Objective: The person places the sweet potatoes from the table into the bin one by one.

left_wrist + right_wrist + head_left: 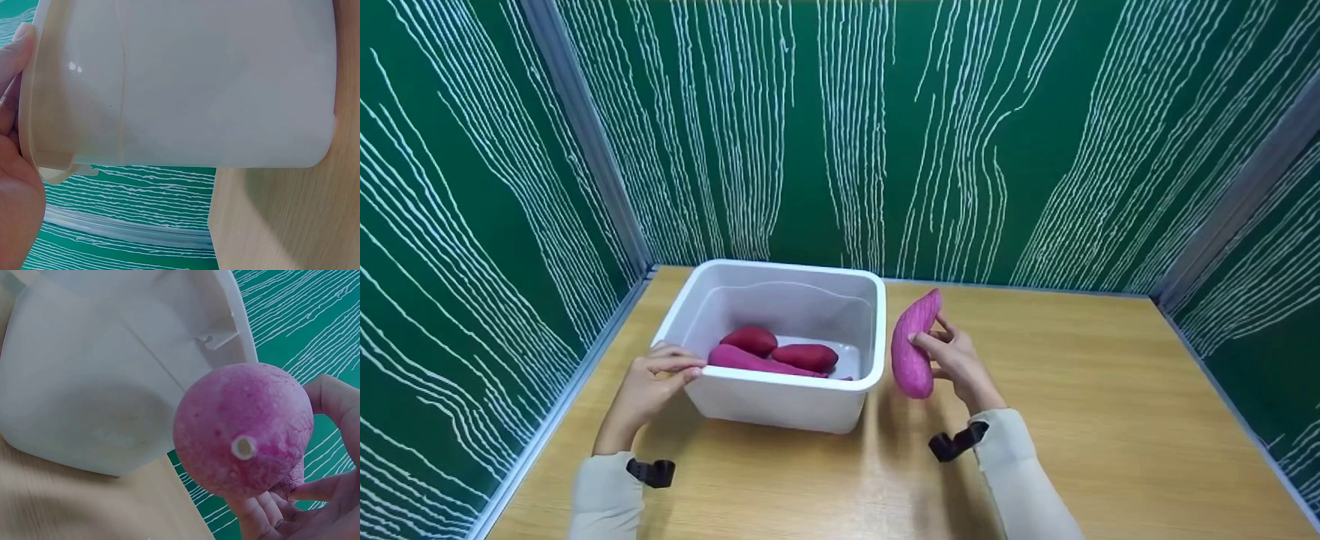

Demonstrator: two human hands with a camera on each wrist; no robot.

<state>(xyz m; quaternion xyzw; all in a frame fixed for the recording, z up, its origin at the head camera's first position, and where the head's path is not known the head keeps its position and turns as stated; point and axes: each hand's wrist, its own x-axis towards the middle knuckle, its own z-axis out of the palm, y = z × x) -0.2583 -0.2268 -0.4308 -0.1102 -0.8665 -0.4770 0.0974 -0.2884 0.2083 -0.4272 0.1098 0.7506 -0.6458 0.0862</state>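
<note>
A pink-purple sweet potato (912,367) is held up beside the bin's right side in my right hand (960,364), thumb on its near face and fingers behind. Its rounded end, with a pale stub, faces the camera in the right wrist view. My left hand (649,386) grips the rim of a white plastic bin (780,403) at its front left corner. Inside the bin lie two dark red sweet potatoes, one at the back (750,340) and one to the right (808,356). A longer pink sweet potato (757,361) lies along the front wall, partly hidden by the rim.
The bin stands on a wooden table (1110,397), near its back left corner. Green panels (802,150) with white wavy lines rise at the back and both sides, joined by grey corner posts (585,127).
</note>
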